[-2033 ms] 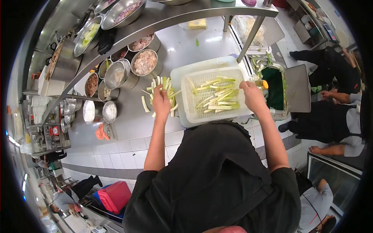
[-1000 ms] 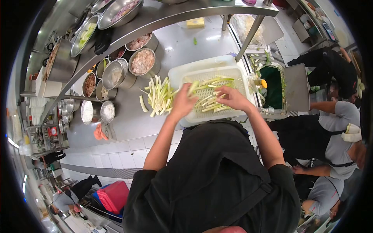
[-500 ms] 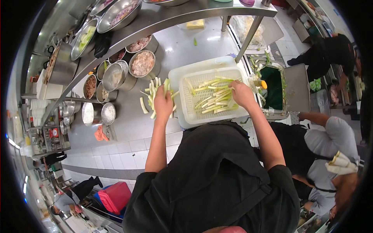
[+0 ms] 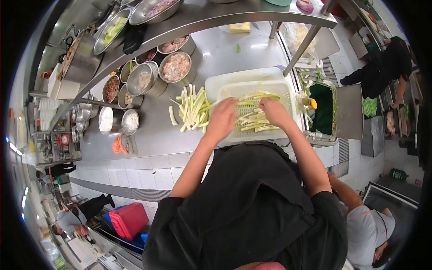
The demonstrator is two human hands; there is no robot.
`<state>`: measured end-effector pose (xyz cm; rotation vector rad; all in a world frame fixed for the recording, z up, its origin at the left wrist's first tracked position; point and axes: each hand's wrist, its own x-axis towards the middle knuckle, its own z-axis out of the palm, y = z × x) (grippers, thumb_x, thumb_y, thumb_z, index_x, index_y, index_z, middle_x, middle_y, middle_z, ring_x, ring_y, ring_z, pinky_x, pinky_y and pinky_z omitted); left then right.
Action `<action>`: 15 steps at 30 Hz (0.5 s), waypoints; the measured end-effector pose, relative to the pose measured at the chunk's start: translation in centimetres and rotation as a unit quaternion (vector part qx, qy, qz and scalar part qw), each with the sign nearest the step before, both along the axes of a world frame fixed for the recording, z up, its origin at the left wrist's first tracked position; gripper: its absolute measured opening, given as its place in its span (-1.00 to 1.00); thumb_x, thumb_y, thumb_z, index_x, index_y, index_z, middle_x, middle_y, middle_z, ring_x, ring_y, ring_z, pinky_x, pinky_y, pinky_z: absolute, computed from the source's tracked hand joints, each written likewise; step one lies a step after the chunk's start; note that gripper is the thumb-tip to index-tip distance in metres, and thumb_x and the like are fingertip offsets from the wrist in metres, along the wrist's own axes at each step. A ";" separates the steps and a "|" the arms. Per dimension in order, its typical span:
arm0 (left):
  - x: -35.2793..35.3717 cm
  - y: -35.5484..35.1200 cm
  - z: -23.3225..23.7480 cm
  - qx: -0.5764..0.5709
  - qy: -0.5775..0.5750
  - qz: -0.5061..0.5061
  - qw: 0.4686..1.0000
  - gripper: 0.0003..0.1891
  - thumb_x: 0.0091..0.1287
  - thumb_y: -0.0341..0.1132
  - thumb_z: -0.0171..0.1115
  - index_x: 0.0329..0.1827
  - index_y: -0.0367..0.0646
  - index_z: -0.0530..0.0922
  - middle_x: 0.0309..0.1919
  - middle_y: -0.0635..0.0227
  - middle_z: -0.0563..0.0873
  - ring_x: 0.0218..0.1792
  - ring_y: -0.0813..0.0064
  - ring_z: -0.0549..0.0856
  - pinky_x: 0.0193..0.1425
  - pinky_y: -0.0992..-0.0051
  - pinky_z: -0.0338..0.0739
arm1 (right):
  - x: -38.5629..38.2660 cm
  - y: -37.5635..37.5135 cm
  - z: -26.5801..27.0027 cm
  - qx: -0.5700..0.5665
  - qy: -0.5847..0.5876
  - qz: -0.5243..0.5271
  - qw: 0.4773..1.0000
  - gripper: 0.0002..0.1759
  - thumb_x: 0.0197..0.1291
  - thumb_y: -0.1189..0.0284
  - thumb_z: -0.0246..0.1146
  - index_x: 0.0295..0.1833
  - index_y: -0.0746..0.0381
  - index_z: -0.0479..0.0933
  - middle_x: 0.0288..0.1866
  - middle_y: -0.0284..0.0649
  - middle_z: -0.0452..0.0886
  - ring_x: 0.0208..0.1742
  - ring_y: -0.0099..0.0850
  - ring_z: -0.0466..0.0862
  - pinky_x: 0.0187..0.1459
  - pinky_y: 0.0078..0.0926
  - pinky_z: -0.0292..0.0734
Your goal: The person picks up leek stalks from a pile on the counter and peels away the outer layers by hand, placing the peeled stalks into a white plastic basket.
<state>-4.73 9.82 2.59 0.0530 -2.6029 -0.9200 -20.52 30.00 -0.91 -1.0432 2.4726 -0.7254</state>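
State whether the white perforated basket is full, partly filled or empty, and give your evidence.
Partly filled: vegetable strips lie in a thin layer on the floor of the basket, with bare mesh showing around them.

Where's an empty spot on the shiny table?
One bare patch of the steel counter lies behind the white plastic basket, right of the round steel bowl of minced meat. Another lies in front of the pile of pale green strips, right of the orange cloth. The basket, under the left hand and right hand, is crowded.

Bare counter [image 4: 146, 130] left of cut strips [image 4: 191, 108]; metal bowls [image 4: 175, 67] close behind, perhaps touching.
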 end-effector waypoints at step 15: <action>-2.8 2.8 -9.3 -0.190 -0.142 -0.142 0.961 -0.87 0.31 -0.37 0.25 -0.13 -0.17 0.63 -0.21 0.07 0.69 -0.11 0.03 0.71 -0.01 0.10 0.58 | 1.3 -0.7 -3.8 -0.016 0.067 0.069 0.995 -0.80 0.20 0.40 0.37 -0.07 0.19 0.65 0.03 -0.07 0.61 0.11 -0.06 0.65 0.13 -0.08 0.60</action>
